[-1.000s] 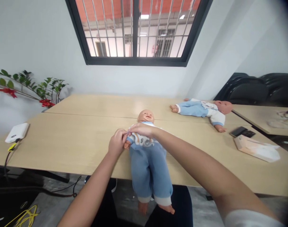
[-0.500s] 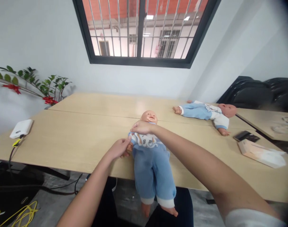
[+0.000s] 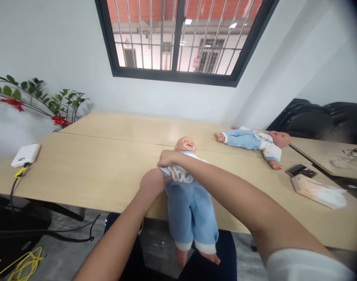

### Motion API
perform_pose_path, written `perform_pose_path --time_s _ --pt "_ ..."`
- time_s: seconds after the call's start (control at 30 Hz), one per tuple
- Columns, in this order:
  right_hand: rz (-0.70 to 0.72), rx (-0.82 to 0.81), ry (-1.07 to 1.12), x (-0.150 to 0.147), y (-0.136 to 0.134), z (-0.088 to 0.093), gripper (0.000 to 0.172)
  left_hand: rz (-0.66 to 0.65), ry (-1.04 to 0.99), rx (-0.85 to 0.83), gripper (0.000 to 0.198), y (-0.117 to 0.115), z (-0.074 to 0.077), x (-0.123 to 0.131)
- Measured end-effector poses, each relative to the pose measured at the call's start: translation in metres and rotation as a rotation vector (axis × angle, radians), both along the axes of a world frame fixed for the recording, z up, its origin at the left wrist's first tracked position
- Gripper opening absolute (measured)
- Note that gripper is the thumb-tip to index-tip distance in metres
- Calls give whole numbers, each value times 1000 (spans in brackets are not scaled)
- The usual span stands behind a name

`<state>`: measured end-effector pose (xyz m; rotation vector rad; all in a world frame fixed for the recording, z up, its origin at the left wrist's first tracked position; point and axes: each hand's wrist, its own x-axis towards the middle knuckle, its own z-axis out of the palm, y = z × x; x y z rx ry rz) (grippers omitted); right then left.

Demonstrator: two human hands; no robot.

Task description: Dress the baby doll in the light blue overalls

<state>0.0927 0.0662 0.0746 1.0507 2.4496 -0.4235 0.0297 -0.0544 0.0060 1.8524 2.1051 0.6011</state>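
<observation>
A baby doll [image 3: 192, 210] in a white top and blue trousers lies face up, its head on the table and its legs hanging over the front edge. My left hand [image 3: 153, 182] is closed around the doll's forearm, hiding the doll's hand. Just above it, my right hand [image 3: 168, 158] reaches across the doll's chest, its fingers bent onto the sleeve [image 3: 165, 171] on the same side. My right forearm covers part of the printed top.
A second doll [image 3: 243, 139] lies at the back right. Nearer are a dark phone [image 3: 301, 171] and a tissue box [image 3: 316, 191]. At left, a white device [image 3: 25, 155] with a cable sits by a potted plant [image 3: 64, 103]. Black chairs [image 3: 310, 119] stand behind.
My left hand has moved in from a finger pinch at the cuff to wrap around the doll's forearm. My right hand has shifted slightly left along the sleeve.
</observation>
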Motion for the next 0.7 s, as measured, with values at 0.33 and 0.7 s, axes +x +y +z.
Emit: perform_pose_path --time_s 0.33,0.7 --pt "-231 -197 -6 11 23 13 29 -66 171 94 31 -15 37 2" --pt "-323 -330 -20 5 34 -8 29 -96 256 57 29 -24 33 7"
